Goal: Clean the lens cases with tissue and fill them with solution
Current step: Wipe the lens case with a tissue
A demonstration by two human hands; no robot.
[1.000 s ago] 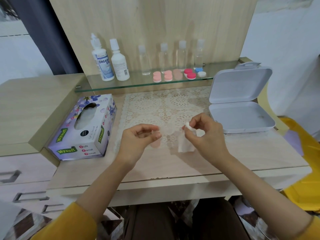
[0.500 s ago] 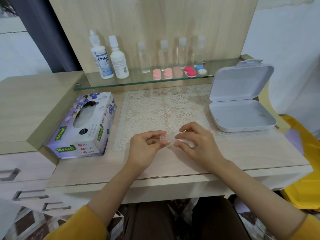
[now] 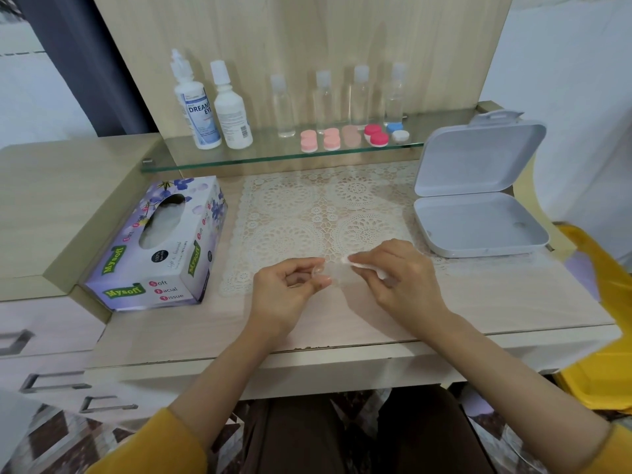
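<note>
Pale wood desk [image 3: 513,302] under a wood back panel [image 3: 307,35]; drawers [image 3: 51,330] near left, white wall at right. Lace mat [image 3: 290,206] at centre. Tissue box [image 3: 154,248] lies left, and an open grey hinged box [image 3: 478,220] right. The far glass shelf [image 3: 273,157] carries two solution bottles [image 3: 196,100], four clear bottles [image 3: 282,104], and pink [image 3: 309,141], red [image 3: 376,135] and blue-white [image 3: 396,131] lens cases. Over the mat's near edge, the left hand [image 3: 287,295] pinches a small translucent lens case [image 3: 337,270], blurred. The right hand [image 3: 400,278] pinches a tissue wad [image 3: 357,264] against it.
</note>
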